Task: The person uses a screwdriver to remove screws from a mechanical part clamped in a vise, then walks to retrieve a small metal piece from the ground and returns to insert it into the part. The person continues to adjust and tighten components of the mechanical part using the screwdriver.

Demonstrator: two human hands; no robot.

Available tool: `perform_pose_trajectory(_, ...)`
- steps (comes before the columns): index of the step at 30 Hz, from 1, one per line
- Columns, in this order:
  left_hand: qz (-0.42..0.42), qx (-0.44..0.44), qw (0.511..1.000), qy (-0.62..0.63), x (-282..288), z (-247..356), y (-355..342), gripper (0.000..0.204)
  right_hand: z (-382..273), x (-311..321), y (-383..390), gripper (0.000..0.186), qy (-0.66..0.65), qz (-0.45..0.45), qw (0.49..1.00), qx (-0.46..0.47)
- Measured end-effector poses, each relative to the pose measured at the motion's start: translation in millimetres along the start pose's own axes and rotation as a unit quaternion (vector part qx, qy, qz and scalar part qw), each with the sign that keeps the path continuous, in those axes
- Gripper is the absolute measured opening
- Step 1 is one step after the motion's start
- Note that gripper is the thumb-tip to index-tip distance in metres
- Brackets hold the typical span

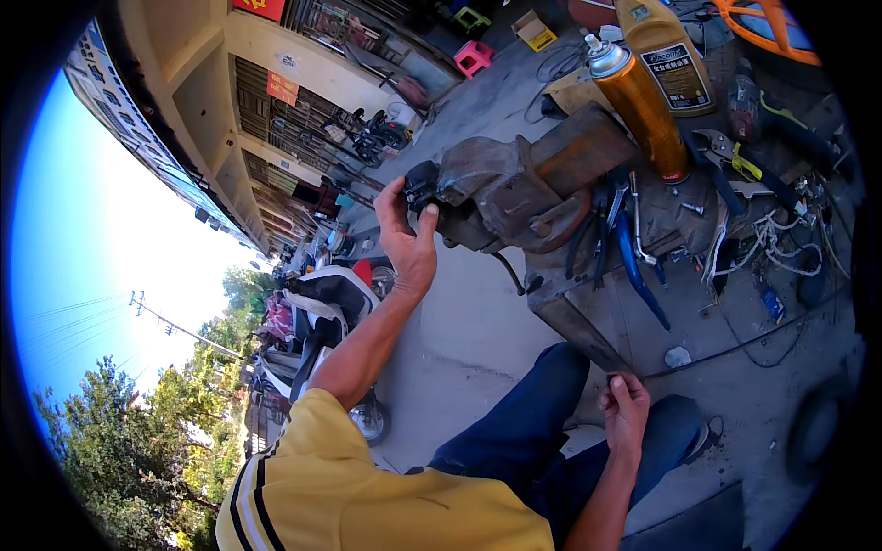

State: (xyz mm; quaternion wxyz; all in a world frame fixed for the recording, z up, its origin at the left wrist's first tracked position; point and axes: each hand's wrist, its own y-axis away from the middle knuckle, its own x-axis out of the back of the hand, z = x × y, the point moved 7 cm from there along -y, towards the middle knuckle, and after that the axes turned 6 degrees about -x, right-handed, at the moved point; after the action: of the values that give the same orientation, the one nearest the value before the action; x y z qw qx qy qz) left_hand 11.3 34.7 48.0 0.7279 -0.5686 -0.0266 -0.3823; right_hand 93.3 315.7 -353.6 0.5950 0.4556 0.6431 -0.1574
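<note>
A rusty bench vise (pixel 501 188) stands in front of me on a metal bench. At its left end is a small black part (pixel 422 184), its kind unclear. My left hand (pixel 409 243) is closed on that part, fingers behind it and thumb on the near side. My right hand (pixel 626 410) hangs low over my knees, thumb and fingers pinched together close to the bench's leg (pixel 583 335). Whatever is between those fingers is too small to make out. Blue-handled pliers (pixel 634 266) and other hand tools lie on the bench right of the vise.
An orange spray can (pixel 643 115) and a tan oil jug (pixel 669 64) stand behind the vise. Locking pliers (pixel 721 151), a drill (pixel 744 101) and tangled white cord (pixel 776 243) crowd the right side. A white scooter (pixel 317 312) is parked left; a pink stool (pixel 474 59) stands far back.
</note>
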Motion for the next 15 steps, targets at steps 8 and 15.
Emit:
perform_pose_trajectory(8, -0.006, -0.075, 0.997, -0.028, 4.9, 1.5, -3.7, 0.064, 8.4, -0.8, 4.5, 0.016, 0.059, 0.006, 0.998, 0.005)
perform_pose_trajectory(15, 0.001, -0.075, 0.996, 0.037, 15.0, 1.2, -5.4, 0.059, 17.4, 12.9, 15.2, 0.019, 0.114, 0.025, 0.993, 0.011)
